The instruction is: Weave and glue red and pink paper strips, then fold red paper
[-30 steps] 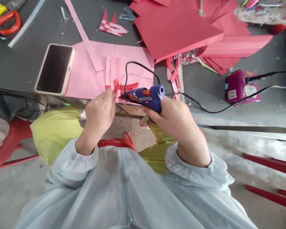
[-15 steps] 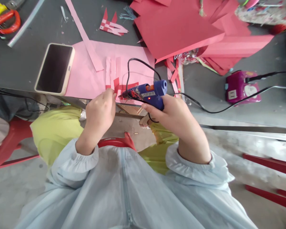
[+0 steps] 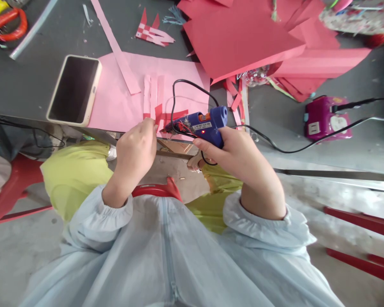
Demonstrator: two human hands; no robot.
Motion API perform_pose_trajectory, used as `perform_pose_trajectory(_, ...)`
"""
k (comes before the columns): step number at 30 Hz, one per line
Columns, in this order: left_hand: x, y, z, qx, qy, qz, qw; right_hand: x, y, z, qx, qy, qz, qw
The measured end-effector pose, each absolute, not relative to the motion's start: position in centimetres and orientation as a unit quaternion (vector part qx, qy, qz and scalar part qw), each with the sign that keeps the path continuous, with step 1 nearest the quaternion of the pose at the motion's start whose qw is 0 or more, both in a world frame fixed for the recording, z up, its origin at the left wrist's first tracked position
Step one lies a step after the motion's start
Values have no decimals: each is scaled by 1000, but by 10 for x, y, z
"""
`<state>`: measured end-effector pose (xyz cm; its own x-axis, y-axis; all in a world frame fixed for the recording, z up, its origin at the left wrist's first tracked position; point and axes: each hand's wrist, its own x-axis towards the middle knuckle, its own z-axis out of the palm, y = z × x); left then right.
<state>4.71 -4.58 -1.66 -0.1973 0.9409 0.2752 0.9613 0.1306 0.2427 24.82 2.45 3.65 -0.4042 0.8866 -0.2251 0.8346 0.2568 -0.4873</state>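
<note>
My right hand (image 3: 240, 155) grips a blue hot glue gun (image 3: 203, 123) with a small red light lit, its nozzle pointing left toward woven red and pink paper strips (image 3: 161, 111) at the table's near edge. My left hand (image 3: 136, 149) is closed, its fingertips pinching the strips just left of the nozzle. The strips lie on a pink paper sheet (image 3: 121, 104). The gun's black cord (image 3: 275, 147) loops over the sheet and runs off to the right.
A phone (image 3: 73, 90) lies face up left of the pink sheet. Red paper sheets (image 3: 243, 38) pile at the back right, with a small woven piece (image 3: 153, 33) behind. A magenta power block (image 3: 328, 121) sits right. Red scissors handles (image 3: 6, 23) lie far left.
My right hand has tilted the glue gun and shifted it slightly right and up; the nozzle stays by the strips. My left hand has kept its hold.
</note>
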Motion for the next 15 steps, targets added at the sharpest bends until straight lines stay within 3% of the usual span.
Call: perform_pose_trajectory(15, 47, -46, -18, -637, -748, -186, 37, 243, 21, 34, -545, -819, 174, 40)
